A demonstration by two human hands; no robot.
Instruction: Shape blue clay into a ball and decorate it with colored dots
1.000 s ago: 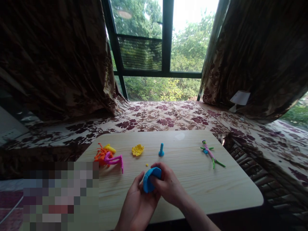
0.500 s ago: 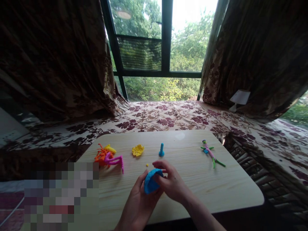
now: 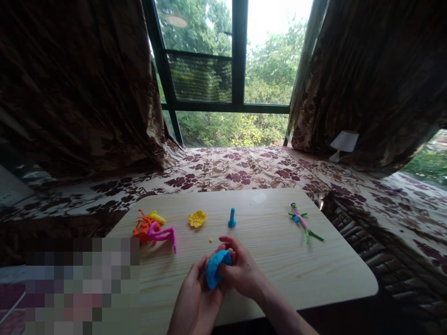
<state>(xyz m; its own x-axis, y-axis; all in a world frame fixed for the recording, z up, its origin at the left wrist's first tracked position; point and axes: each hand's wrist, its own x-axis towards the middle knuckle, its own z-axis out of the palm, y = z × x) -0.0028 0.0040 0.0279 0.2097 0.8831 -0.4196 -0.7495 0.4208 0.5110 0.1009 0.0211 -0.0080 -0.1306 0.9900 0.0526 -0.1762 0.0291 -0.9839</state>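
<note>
A blue piece of modelling clay (image 3: 217,269), shaped like a shallow curved cup, is held between both hands over the near part of the table. My left hand (image 3: 196,286) cradles it from the left and below, its fingers partly hidden behind the clay. With the thumb pressed into the hollow and the fingers on the far side, my right hand (image 3: 242,270) pinches its right edge. Just beyond the hands lies a tiny yellow clay ball (image 3: 211,240). Farther back are a flattened yellow clay piece (image 3: 197,218) and an upright blue clay peg (image 3: 232,218) on a wider base.
On the left of the wooden table (image 3: 314,279) are orange clay strands (image 3: 141,230), a yellow lump (image 3: 156,217) and a pink clay piece (image 3: 164,232). A pink and green clay figure (image 3: 301,222) lies at right. Beyond stands a white lamp (image 3: 344,141) on floral cloth.
The blue clay has tilted and its rim looks more folded in, with my right thumb deeper in the hollow. Both hands sit slightly lower and farther left; the whole view has shifted a little.
</note>
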